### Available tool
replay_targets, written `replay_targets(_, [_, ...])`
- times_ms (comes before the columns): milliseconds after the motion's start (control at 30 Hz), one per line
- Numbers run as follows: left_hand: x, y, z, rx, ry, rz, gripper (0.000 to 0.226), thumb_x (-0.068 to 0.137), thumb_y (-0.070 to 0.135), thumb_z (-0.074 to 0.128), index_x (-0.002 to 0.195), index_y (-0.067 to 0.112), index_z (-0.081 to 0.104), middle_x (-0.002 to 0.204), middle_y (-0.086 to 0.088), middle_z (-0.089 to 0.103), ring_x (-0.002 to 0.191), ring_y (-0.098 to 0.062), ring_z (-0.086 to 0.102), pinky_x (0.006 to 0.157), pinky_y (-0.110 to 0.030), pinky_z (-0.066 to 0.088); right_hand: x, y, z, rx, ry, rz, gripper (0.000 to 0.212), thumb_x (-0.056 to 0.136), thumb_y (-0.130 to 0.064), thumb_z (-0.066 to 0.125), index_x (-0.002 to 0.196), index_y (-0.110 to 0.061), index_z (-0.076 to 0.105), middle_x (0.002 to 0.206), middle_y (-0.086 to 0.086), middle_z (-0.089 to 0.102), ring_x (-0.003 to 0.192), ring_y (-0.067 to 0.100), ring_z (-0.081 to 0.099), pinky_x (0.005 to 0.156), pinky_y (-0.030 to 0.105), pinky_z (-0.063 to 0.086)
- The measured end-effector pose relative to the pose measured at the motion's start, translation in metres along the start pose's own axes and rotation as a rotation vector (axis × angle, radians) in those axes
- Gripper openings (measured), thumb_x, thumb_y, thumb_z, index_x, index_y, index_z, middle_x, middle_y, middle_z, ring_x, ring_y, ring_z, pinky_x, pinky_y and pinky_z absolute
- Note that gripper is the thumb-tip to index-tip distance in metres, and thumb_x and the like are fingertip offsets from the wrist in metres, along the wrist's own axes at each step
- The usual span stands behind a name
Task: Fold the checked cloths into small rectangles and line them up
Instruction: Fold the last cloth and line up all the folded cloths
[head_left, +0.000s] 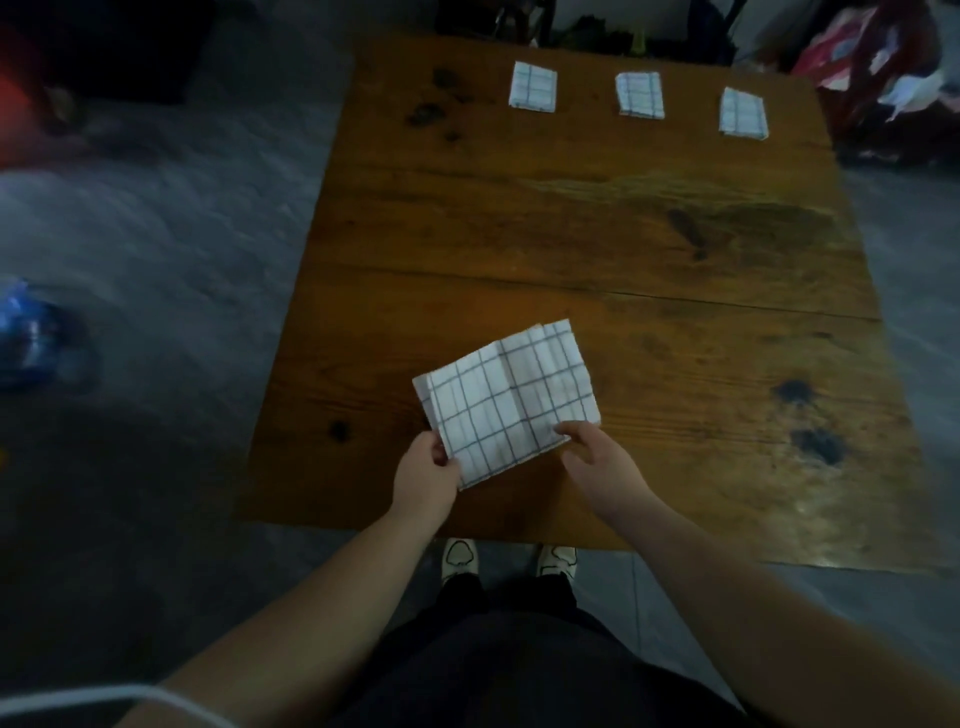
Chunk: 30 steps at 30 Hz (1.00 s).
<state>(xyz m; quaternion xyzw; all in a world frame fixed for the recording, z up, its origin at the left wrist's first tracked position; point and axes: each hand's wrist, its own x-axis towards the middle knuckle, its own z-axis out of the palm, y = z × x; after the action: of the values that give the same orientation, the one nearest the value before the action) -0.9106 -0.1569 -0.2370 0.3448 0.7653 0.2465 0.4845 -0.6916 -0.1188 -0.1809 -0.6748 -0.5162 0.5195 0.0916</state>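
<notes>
One checked cloth (511, 397), white with thin dark lines, lies partly folded near the front edge of the wooden bench (649, 234), tilted so its long side runs up to the right. A crease crosses its middle and extra layers peek out at the left and top edges. The left hand (426, 475) pinches the cloth's near left corner between thumb and fingers. The right hand (597, 460) rests its fingertips on the near right edge, fingers loosely curled; whether it actually grips the fabric cannot be told.

Three more checked cloths are already folded into small rectangles and sit in a row along the far edge of the bench, well apart from one another: the left one (533, 86), the middle one (640, 95) and the right one (743, 113). No writing or labels can be read anywhere.

Dark knots and stains mark the bench top, mostly at the far left and near right. Nothing lies between the hands and the row. Below the bench edge, two light shoes (509, 557) stand on the grey floor (171, 218). A blurred blue object (26, 338) sits on the floor to the left, and a heap of red and white items (883, 67) is at the far right.
</notes>
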Motion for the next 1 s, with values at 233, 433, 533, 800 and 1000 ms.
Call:
replay_targets(233, [0.000,-0.016,-0.038,-0.137,0.143,-0.088,0.065,0.094,0.004,0.066,0.150,0.022,0.037,0.126,0.006,0.052,0.102,-0.008,0.056,0.081,-0.022,0.047,0.016,0.002,0.021,-0.636,-0.102,-0.235,0.054,0.101,-0.017,0.048,0.153,-0.023,0.039,0.159,-0.003,0.038,0.148,0.017,0.030,0.120,0.037,0.030])
replay_targets(433, [-0.026,-0.022,-0.037,0.307,0.100,0.250,0.055,0.097,0.014,0.061,0.148,0.020,0.041,0.150,0.000,0.042,0.135,-0.014,0.043,0.112,-0.032,0.042,-0.002,0.013,0.056,-0.990,0.009,-0.377,0.060,0.094,-0.028,0.049,0.152,-0.027,0.036,0.158,-0.006,0.037,0.147,0.019,0.030,0.118,0.047,0.028])
replay_targets(533, [-0.042,-0.029,-0.020,0.572,-0.006,0.472,0.055,0.102,0.021,0.050,0.155,0.017,0.033,0.162,-0.004,0.029,0.151,-0.019,0.022,0.123,-0.032,0.020,-0.001,0.024,0.058,-1.010,-0.024,-0.337,0.066,0.097,-0.030,0.046,0.159,-0.031,0.022,0.168,-0.006,0.018,0.156,0.019,0.009,0.125,0.053,0.011])
replay_targets(800, [-0.036,-0.044,0.008,1.006,-0.193,0.520,0.075,0.105,0.050,0.030,0.162,0.012,-0.001,0.170,-0.009,-0.005,0.156,-0.025,-0.013,0.127,-0.044,-0.001,-0.010,0.048,0.050,-1.006,-0.009,-0.276,0.066,0.104,-0.041,0.032,0.163,-0.031,0.004,0.171,-0.004,0.001,0.157,0.018,-0.002,0.126,0.052,0.003])
replay_targets(1000, [-0.037,-0.044,0.009,1.080,-0.188,0.518,0.078,0.104,0.053,0.029,0.162,0.013,-0.005,0.170,-0.011,-0.009,0.155,-0.028,-0.014,0.126,-0.049,-0.001,-0.015,0.057,0.050,-0.972,-0.006,-0.266,0.067,0.105,-0.043,0.030,0.163,-0.029,0.000,0.171,-0.005,-0.005,0.157,0.017,-0.007,0.127,0.050,0.000])
